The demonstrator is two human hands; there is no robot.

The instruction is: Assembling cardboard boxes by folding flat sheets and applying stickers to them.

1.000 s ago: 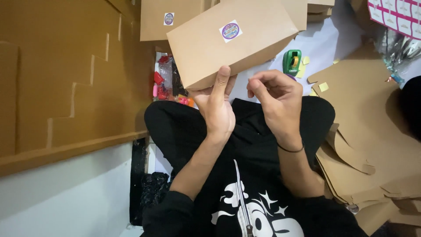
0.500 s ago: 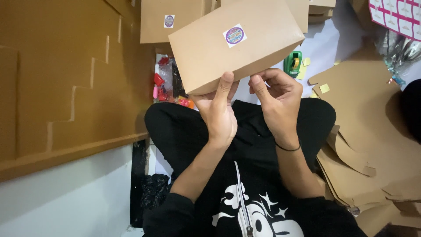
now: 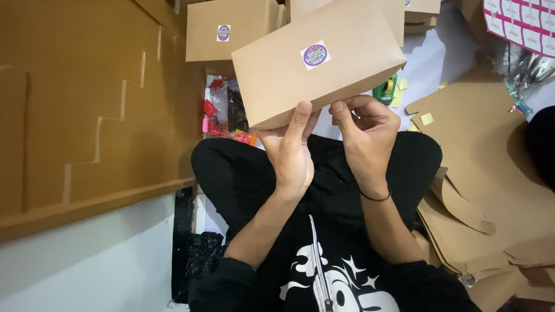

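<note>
A closed brown cardboard box (image 3: 289, 75) with a round purple sticker (image 3: 315, 55) on its top is held up over my crossed legs. My left hand (image 3: 292, 150) supports its near edge from below, thumb pressed on the side. My right hand (image 3: 364, 130) pinches the same near edge at the right, fingers curled under the box. A black band circles my right wrist.
Another stickered box (image 3: 228, 29) lies behind. Flat cardboard blanks (image 3: 491, 173) pile up at the right, a stack of stepped cardboard sheets (image 3: 87, 104) at the left. Small red items (image 3: 217, 118) and a green tape dispenser (image 3: 386, 89) sit on the floor. A sticker sheet (image 3: 520, 23) lies top right.
The box has tilted and shifted slightly right and up. My right hand has moved in under its near edge, fingers closing on it.
</note>
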